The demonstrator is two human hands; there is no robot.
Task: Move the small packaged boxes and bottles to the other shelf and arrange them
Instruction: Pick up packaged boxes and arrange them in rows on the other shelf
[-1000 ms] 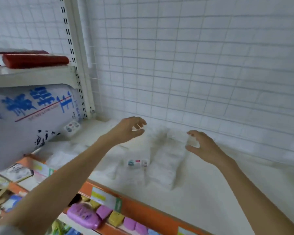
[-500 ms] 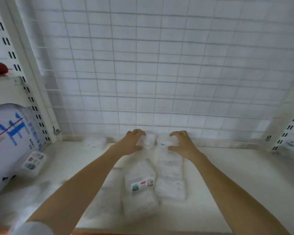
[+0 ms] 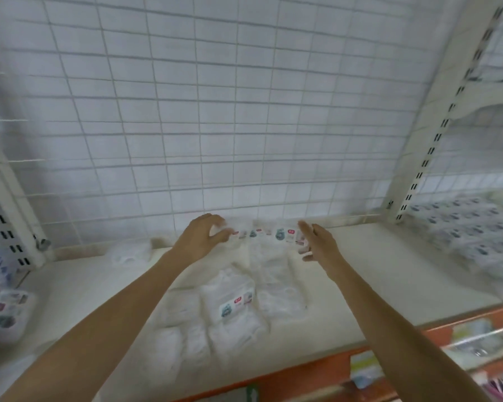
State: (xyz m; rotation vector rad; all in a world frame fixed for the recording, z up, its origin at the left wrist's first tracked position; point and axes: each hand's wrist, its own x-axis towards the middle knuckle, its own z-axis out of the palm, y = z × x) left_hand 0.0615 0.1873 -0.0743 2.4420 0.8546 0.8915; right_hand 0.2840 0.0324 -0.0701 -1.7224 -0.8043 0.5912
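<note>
Several small white soft packs lie in two rows on the cream shelf (image 3: 389, 274). At the back of the rows, two packs stand against the wire grid showing printed labels (image 3: 285, 236). My left hand (image 3: 201, 242) hovers at the left of those back packs with curled fingers apart. My right hand (image 3: 320, 245) is at their right, fingers spread, touching or just beside the label pack. A nearer pack (image 3: 235, 303) shows a small label. Neither hand holds anything that I can see.
A white wire grid (image 3: 215, 126) closes the back of the shelf. A lone pack (image 3: 131, 252) lies back left and a labelled pack (image 3: 8, 314) at the far left. Many more packs (image 3: 471, 227) fill the right-hand shelf. An orange price rail (image 3: 317, 369) edges the front.
The view has swung right and closer. Both hands have come slightly apart at the back packs, which now stand with labels facing me.
</note>
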